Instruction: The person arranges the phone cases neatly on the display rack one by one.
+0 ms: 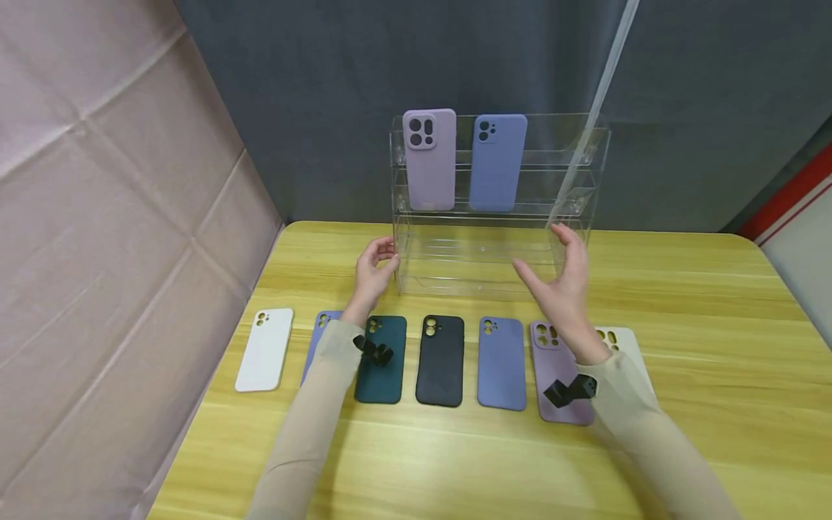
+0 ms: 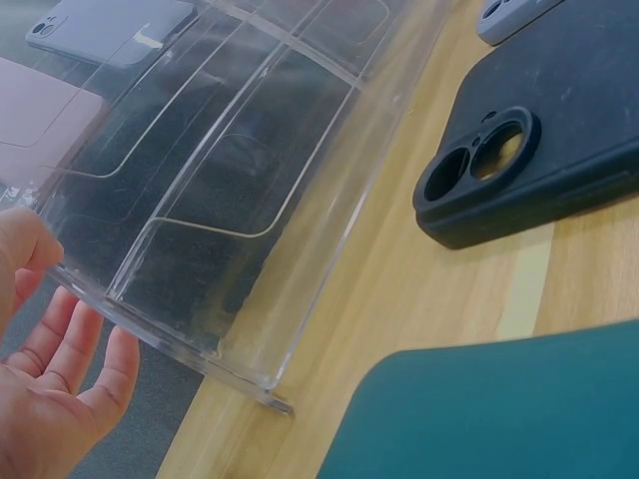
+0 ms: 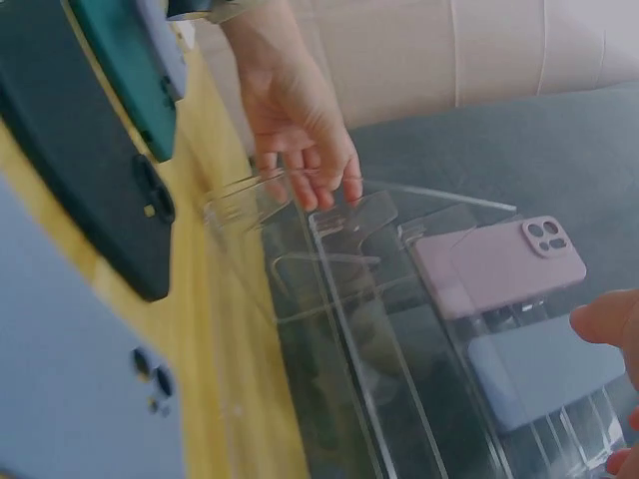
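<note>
A clear acrylic tiered display stand [image 1: 481, 269] stands toward the back of the table. A lilac phone case [image 1: 432, 173] and a periwinkle phone case [image 1: 497, 162] lean side by side on its upper part. My left hand [image 1: 375, 273] is at the stand's left side, its fingertips touching or very near the side panel's edge in the left wrist view. My right hand [image 1: 560, 282] hovers at the front right of the stand, thumb and fingers spread wide apart, holding nothing. Only part of that hand enters the right wrist view.
Several phone cases lie in a row before the stand: white [image 1: 264, 350], blue [image 1: 318, 336], dark green [image 1: 383, 383], black [image 1: 440, 361], blue-violet [image 1: 501, 365], mauve [image 1: 549, 361] and off-white [image 1: 627, 347]. My forearms partly cover some. A dark curtain [image 1: 292, 108] hangs behind the table [image 1: 702, 303].
</note>
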Demonstrator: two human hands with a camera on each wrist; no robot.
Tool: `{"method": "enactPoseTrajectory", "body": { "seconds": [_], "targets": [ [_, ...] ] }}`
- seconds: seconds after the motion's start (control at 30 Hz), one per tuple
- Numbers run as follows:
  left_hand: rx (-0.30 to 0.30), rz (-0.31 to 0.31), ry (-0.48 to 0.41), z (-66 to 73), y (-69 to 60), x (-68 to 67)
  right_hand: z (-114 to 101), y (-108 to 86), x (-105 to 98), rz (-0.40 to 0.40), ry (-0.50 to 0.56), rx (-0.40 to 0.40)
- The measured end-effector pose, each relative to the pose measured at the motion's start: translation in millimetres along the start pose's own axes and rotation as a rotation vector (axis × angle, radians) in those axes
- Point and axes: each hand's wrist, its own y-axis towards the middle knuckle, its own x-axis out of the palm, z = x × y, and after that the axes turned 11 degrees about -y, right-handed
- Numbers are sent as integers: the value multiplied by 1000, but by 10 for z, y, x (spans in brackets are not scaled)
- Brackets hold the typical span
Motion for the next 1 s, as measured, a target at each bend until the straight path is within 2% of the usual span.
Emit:
{"method": "enactPoseTrajectory", "body": {
  "seconds": [0.23, 0.47, 0.7, 1.0],
  "targets": [
    [-16, -9, -22, 38, -14, 6, 184, -210, -182, -39, -53, 59],
    [-13, -11, 5, 285, -94, 80, 347, -406, -347, -71, -119, 129],
    [8, 11, -2, 10, -1, 12, 497, -582, -489, -74, -172, 176],
    [8, 13, 1, 18, -7, 14, 627, -763, -632, -159, -249, 295]
  ]
}}
